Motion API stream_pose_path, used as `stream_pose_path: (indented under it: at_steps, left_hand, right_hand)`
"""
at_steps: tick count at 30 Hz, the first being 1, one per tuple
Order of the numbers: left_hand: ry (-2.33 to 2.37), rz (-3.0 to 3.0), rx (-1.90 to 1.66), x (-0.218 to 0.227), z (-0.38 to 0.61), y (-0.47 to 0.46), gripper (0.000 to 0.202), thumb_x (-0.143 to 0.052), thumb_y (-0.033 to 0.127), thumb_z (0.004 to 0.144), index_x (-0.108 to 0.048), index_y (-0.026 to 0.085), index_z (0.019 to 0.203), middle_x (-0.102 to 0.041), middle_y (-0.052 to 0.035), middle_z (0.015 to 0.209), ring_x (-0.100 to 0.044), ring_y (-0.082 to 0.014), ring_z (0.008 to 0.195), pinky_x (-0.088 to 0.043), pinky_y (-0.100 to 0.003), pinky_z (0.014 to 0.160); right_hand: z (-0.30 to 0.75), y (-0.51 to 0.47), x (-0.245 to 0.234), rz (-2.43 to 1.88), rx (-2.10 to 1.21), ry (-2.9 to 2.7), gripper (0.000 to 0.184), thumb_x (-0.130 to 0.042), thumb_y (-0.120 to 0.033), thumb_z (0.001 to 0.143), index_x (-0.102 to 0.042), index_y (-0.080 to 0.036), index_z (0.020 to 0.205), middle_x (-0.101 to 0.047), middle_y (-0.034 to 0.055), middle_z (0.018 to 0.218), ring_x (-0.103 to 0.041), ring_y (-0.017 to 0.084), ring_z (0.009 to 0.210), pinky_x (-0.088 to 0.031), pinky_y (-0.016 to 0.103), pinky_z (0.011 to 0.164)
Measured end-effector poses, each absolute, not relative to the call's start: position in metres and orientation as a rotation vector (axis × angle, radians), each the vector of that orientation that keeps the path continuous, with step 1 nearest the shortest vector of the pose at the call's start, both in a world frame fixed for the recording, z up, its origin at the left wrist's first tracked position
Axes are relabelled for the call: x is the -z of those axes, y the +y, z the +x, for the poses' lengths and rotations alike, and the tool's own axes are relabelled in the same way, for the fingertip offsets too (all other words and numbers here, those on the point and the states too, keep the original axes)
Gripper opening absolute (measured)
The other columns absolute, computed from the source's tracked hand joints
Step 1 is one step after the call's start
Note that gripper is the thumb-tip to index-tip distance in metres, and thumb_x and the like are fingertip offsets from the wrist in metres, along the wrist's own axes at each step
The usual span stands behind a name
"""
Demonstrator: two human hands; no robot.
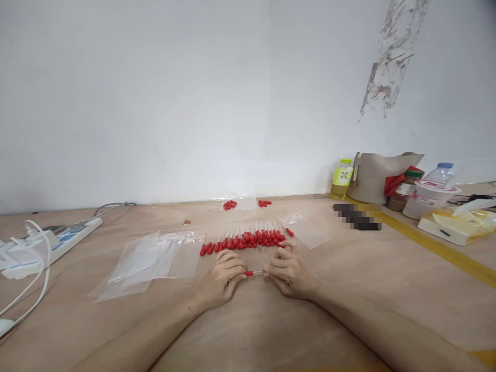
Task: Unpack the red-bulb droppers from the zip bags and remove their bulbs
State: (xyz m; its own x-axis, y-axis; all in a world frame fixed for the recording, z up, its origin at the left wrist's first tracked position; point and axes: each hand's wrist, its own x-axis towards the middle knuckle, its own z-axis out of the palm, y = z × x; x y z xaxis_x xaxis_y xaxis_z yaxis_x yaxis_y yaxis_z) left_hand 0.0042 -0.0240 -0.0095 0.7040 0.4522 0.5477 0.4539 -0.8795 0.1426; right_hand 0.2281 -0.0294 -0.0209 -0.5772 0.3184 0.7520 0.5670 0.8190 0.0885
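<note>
My left hand (225, 276) pinches the red rubber bulb of a dropper (250, 273) low over the table. At the bulb's other side, my right hand (290, 271) grips the clear glass tube with closed fingertips. The tube's far end is hidden by the right fingers. Just beyond both hands lies a row of droppers (251, 240), red bulbs toward me and clear tubes pointing to the wall. Several loose clear tubes (262, 253) lie between the hands and that row. One red bulb (289, 232) sits at the row's right end.
Clear plastic bags (143, 263) are spread on the left, another bag (308, 230) on the right. Small red bulbs (229, 205) lie in bags by the wall. A power strip (73, 237) with cables stands far left. Bottles (341, 181), a cup (428, 201) and tissues (457, 227) occupy the right.
</note>
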Motion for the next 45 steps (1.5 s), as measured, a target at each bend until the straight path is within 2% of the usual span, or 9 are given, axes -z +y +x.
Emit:
stream_pose_path:
  at_steps: [8, 14, 20, 23, 26, 29, 33, 38, 45]
  left_hand:
    - [-0.873, -2.836, 1.031, 0.013, -0.011, -0.022, 0.018, -0.041, 0.017, 0.086, -0.059, 0.018, 0.085, -0.061, -0.0050, 0.084, -0.052, -0.0166, 0.083, -0.040, -0.033, 0.081]
    - [-1.228, -2.616, 1.278, 0.010, -0.028, -0.011, 0.026, -0.039, 0.024, 0.087, -0.058, 0.021, 0.105, -0.053, -0.0064, 0.094, -0.052, -0.0163, 0.089, -0.044, -0.029, 0.078]
    - [-1.670, -2.264, 1.379, 0.000, -0.053, 0.017, 0.033, -0.039, 0.027, 0.084, -0.055, 0.018, 0.111, -0.052, -0.0043, 0.088, -0.054, -0.0151, 0.077, -0.045, -0.028, 0.069]
    - [-1.764, -2.235, 1.390, 0.004, -0.067, 0.030, 0.034, -0.044, 0.033, 0.081, -0.050, 0.018, 0.111, -0.055, -0.0011, 0.083, -0.053, -0.0125, 0.063, -0.044, -0.025, 0.060]
    - [-1.786, -2.253, 1.309, 0.010, -0.073, 0.036, 0.032, -0.048, 0.037, 0.078, -0.050, 0.020, 0.105, -0.058, 0.0005, 0.080, -0.051, -0.0127, 0.061, -0.041, -0.025, 0.057]
    - [-1.766, -2.296, 1.225, 0.015, -0.071, 0.039, 0.032, -0.050, 0.041, 0.076, -0.053, 0.020, 0.100, -0.060, -0.0001, 0.081, -0.052, -0.0145, 0.067, -0.042, -0.026, 0.061]
    - [-1.740, -2.361, 1.154, 0.018, -0.067, 0.040, 0.032, -0.052, 0.044, 0.074, -0.056, 0.020, 0.095, -0.061, -0.0014, 0.082, -0.055, -0.0170, 0.074, -0.043, -0.028, 0.068]
    - [-1.681, -2.394, 1.146, 0.016, -0.065, 0.035, 0.032, -0.053, 0.046, 0.074, -0.059, 0.020, 0.093, -0.062, -0.0031, 0.086, -0.055, -0.0191, 0.082, -0.042, -0.031, 0.076]
    - [-1.699, -2.412, 0.960, -0.004, -0.058, 0.039, 0.027, -0.050, 0.046, 0.075, -0.063, 0.022, 0.079, -0.061, -0.0042, 0.087, -0.053, -0.0225, 0.090, -0.038, -0.036, 0.083]
  right_hand:
    - [0.243, -0.027, 0.021, -0.730, 0.373, -2.202, 0.020, -0.045, -0.022, 0.084, -0.061, -0.020, 0.073, -0.053, -0.0015, 0.055, -0.043, 0.013, 0.065, -0.027, 0.035, 0.083]
    - [0.251, -0.022, 0.022, -1.002, 0.289, -2.073, 0.017, -0.045, -0.018, 0.083, -0.061, -0.020, 0.089, -0.064, 0.0017, 0.071, -0.050, 0.015, 0.073, -0.026, 0.035, 0.081]
    - [0.245, -0.023, 0.026, -1.169, 0.271, -2.089, 0.016, -0.043, -0.016, 0.079, -0.059, -0.019, 0.078, -0.063, 0.0021, 0.068, -0.050, 0.016, 0.072, -0.026, 0.035, 0.079]
    - [0.244, -0.026, 0.023, -1.140, 0.239, -2.158, 0.015, -0.045, -0.023, 0.081, -0.060, -0.021, 0.079, -0.063, 0.0021, 0.072, -0.050, 0.016, 0.073, -0.025, 0.037, 0.083]
    - [0.245, -0.030, 0.019, -1.091, 0.167, -2.245, 0.020, -0.051, -0.038, 0.079, -0.062, -0.022, 0.082, -0.062, 0.0025, 0.073, -0.050, 0.017, 0.076, -0.024, 0.039, 0.087]
    - [0.247, -0.032, 0.015, -1.043, 0.098, -2.308, 0.031, -0.054, -0.047, 0.075, -0.061, -0.023, 0.094, -0.063, 0.0032, 0.081, -0.050, 0.019, 0.082, -0.025, 0.040, 0.089]
    - [0.249, -0.032, 0.013, -1.000, 0.023, -2.353, 0.047, -0.056, -0.049, 0.072, -0.054, -0.022, 0.111, -0.062, 0.0051, 0.094, -0.050, 0.020, 0.089, -0.027, 0.040, 0.090]
    - [0.251, -0.030, 0.015, -0.978, -0.102, -2.392, 0.072, -0.058, -0.049, 0.069, -0.035, -0.019, 0.130, -0.059, 0.0068, 0.098, -0.048, 0.021, 0.093, -0.032, 0.037, 0.088]
    - [0.252, -0.030, 0.013, -0.955, -0.125, -2.411, 0.075, -0.058, -0.048, 0.070, -0.030, -0.019, 0.133, -0.057, 0.0081, 0.105, -0.046, 0.022, 0.097, -0.034, 0.037, 0.088]
